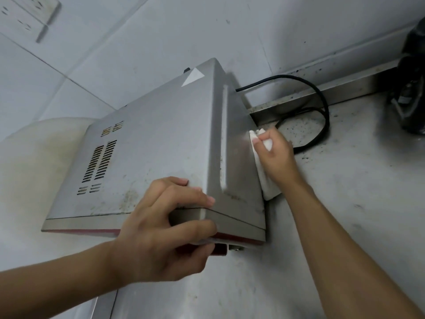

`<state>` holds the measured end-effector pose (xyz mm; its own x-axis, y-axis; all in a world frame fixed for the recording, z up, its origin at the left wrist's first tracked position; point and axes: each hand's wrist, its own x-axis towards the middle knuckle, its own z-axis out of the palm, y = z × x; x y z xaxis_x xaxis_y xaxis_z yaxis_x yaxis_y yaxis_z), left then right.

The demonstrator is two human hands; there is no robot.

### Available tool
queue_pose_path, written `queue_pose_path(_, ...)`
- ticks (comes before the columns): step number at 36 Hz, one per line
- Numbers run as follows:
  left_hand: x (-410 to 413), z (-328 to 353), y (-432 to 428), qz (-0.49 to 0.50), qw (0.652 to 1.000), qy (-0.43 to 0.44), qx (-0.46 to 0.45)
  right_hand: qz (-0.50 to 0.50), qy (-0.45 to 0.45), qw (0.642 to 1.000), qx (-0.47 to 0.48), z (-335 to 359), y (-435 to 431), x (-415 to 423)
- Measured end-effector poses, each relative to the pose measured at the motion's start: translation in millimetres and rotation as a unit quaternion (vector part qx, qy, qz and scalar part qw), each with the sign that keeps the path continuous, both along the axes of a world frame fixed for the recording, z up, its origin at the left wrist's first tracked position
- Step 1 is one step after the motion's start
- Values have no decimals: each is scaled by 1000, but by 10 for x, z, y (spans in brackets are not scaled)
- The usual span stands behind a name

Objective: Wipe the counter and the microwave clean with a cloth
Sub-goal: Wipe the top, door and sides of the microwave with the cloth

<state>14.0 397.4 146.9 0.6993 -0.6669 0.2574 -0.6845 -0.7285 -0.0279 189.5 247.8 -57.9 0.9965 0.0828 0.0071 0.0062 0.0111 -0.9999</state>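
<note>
— While the microwave [161, 146] sits on the steel surface [345, 226], which way does it point?

— Its red front edge faces the person at the bottom of the view, and its back is toward the tiled wall. The long axis runs left to right along that front edge. We look down on the grey top panel, with vent slots on its left part and a white triangular sticker near the back right corner.

— And the cloth [264, 178]?

— It is white and folded, lying flat against the microwave's right side panel, low down. Its lower end reaches the surface or close to it; I cannot tell whether it touches.

— What is the right hand [273, 155] doing?

— It pinches the top of the cloth between thumb and curled fingers and presses it onto the side panel.

— The left hand [161, 231]?

— It grips the front right corner of the microwave: the fingers curl over the top edge and the thumb sits against the front.

— Anything else nearby?

— A black power cord [322, 107] loops from behind the microwave over the speckled surface. A wall socket [30, 12] sits at the upper left, a dark object [414, 77] stands at the far right, and something cream-coloured [34, 169] lies left of the microwave.
</note>
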Motion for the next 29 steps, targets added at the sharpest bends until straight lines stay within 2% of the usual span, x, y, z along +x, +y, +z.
queue_pose_path(11,-10,54,-17,3,1000,17,7,41,35,998,-14,228,-378,-1200)
queue_pose_path(15,-34,73,-20,10,1000,23,-11,-55,94,992,64,446,-501,-1619)
queue_pose_path(19,-79,84,-10,11,999,33,-34,-172,121,968,136,838,-661,-2049)
queue_pose_path(21,-100,99,-2,10,999,20,-40,-204,124,950,203,1098,-722,-2231)
queue_pose_path(24,-125,114,11,-9,999,-39,-31,-229,132,916,301,1490,-784,-2399)
queue_pose_path(29,-303,143,-97,-9,989,-145,-12,-286,102,883,357,1978,-857,-2551)
